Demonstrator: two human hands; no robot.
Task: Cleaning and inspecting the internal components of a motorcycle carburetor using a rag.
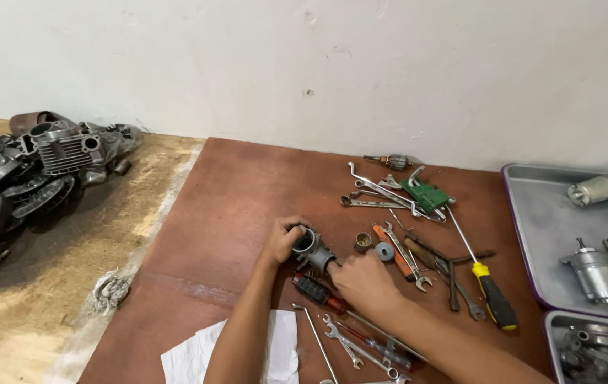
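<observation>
Currently my left hand (284,238) grips a small grey metal carburetor body (312,250) on the reddish worktop (233,199), fingers wrapped around its round opening. My right hand (364,283) pinches its other end; wrenches (382,195) and a yellow-handled screwdriver (492,295) lie nearby.

- A plain white wall (403,64) fills the upper part of the view, with small chips and scuff marks in its paint.
- Below it lies a reddish-brown board (240,199) that serves as the work surface, its far edge meeting the foot of the wall.
- To the left, a worn, pale wooden floor (62,284) of rough chipboard runs alongside the board, darkened with grime near the wall.
- The light is even and soft, casting only faint shadows.
- No window or furniture shows.
</observation>
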